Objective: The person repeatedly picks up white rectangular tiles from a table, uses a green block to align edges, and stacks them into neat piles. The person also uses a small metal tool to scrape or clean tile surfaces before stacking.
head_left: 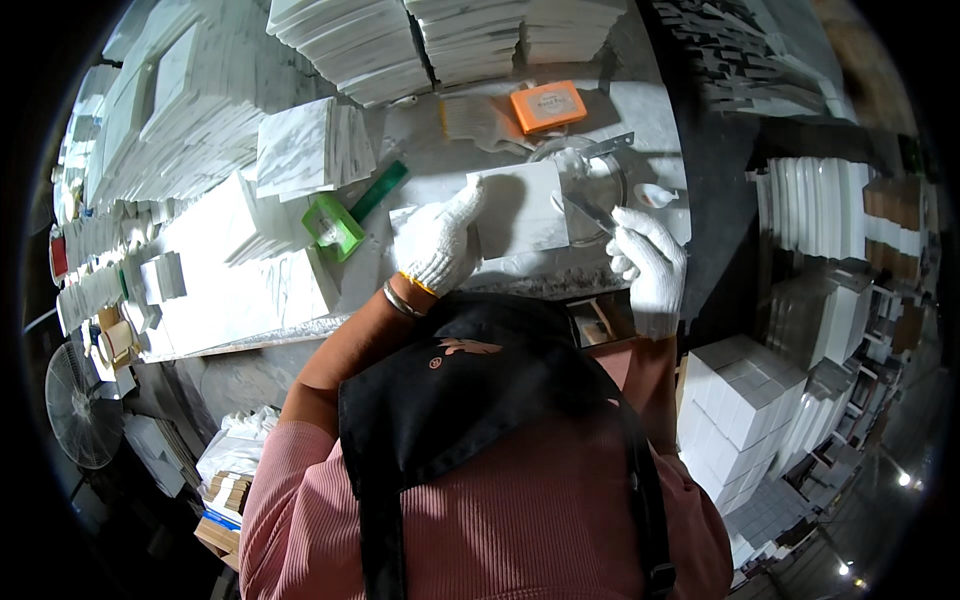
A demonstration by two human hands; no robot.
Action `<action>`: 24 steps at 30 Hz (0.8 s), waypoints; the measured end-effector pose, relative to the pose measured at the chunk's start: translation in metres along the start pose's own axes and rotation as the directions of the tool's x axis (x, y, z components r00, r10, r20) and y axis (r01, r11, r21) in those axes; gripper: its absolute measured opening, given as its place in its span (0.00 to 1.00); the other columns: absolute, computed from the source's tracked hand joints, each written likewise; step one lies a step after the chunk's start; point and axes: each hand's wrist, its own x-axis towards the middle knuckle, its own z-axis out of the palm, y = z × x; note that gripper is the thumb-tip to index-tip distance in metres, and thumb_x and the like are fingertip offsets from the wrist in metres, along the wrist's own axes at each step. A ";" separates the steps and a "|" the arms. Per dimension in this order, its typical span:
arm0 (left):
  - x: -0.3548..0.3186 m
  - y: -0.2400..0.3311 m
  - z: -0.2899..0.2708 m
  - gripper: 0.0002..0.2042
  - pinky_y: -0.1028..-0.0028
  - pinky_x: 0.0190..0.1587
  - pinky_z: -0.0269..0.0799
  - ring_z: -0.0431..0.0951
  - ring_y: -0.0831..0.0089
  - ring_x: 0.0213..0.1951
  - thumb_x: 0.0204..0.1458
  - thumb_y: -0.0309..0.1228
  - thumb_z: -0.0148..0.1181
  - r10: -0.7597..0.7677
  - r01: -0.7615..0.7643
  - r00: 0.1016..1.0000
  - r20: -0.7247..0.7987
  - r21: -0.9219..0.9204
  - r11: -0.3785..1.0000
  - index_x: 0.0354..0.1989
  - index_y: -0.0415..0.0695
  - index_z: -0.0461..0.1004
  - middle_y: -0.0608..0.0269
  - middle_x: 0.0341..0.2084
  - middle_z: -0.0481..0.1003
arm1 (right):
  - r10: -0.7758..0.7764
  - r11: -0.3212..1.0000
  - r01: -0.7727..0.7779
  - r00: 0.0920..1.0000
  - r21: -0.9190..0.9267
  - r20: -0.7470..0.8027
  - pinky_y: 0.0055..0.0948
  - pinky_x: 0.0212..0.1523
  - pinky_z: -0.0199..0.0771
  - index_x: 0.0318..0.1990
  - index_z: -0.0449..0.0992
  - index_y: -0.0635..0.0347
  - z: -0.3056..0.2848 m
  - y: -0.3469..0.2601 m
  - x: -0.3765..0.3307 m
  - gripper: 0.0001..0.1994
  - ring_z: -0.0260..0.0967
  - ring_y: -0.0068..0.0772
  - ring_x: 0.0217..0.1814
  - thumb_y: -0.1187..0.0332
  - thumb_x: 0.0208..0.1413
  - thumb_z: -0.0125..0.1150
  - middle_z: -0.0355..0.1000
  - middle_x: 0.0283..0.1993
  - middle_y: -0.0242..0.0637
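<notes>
The left hand [440,245], in a white knit glove, lies flat with fingers spread on the near left part of a white marble tile [520,210], pressing it onto the worktable [640,110]. The right hand [650,265], gloved the same way, is closed around the handle of a thin metal blade [590,210] whose tip reaches the tile's right edge, just beside the left hand's fingertips.

Beyond the grip, at the far side of the tile, an orange rectangular block with a pale label on top [548,105] lies on the table, with a flat brush [470,118] just to its left. Right of the tile sits a round clear dish [600,175] with a metal strip resting across it, and a small white spoon-like piece [655,195] lies further right. Left of the left hand, a green-handled tool with a square green head [345,215] lies on the table, near a loose marble tile [300,150] with grey veins.

The tabletop is pale, dusty stone. Stacks of white tiles [440,40] line its far edge and more tile stacks [200,110] crowd the left. Stacked white blocks [745,400] stand at the right on the floor, shelves of tiles [820,200] rise behind them, and a floor fan [85,405] stands at the lower left.
</notes>
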 end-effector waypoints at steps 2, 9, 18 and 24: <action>-0.002 0.001 0.007 0.21 0.72 0.42 0.74 0.75 0.74 0.42 0.64 0.47 0.51 0.003 -0.003 1.000 -0.024 -0.008 1.000 0.55 0.43 0.72 0.66 0.47 0.75 | -0.003 1.000 0.003 1.000 -0.006 0.010 0.12 0.27 0.59 0.49 0.80 0.57 0.009 -0.007 0.001 0.13 0.65 0.13 0.27 0.67 0.58 0.60 0.75 0.31 0.30; 0.003 -0.002 -0.007 0.21 0.75 0.38 0.73 0.74 0.78 0.39 0.64 0.49 0.50 -0.030 0.030 0.999 -0.014 -0.003 1.000 0.53 0.45 0.72 0.69 0.44 0.74 | 0.027 0.998 -0.025 0.999 -0.058 0.037 0.13 0.26 0.58 0.48 0.80 0.57 -0.006 0.008 0.000 0.13 0.64 0.12 0.26 0.68 0.57 0.60 0.75 0.30 0.29; 0.005 0.003 -0.001 0.27 0.77 0.25 0.65 0.69 0.80 0.29 0.59 0.62 0.47 -0.090 0.098 0.983 -0.160 0.039 0.994 0.45 0.49 0.72 0.73 0.31 0.70 | -0.125 0.973 0.117 0.992 -0.197 -0.025 0.16 0.33 0.67 0.50 0.79 0.60 -0.009 0.018 0.021 0.12 0.70 0.16 0.31 0.71 0.60 0.58 0.76 0.37 0.30; 0.013 -0.003 -0.009 0.34 0.76 0.28 0.64 0.67 0.79 0.31 0.57 0.68 0.42 -0.056 0.059 0.979 -0.195 0.012 0.998 0.48 0.47 0.70 0.73 0.32 0.68 | -0.151 0.955 0.148 0.988 -0.259 0.009 0.19 0.34 0.70 0.53 0.76 0.64 -0.006 0.047 0.036 0.15 0.69 0.16 0.35 0.74 0.60 0.57 0.77 0.38 0.29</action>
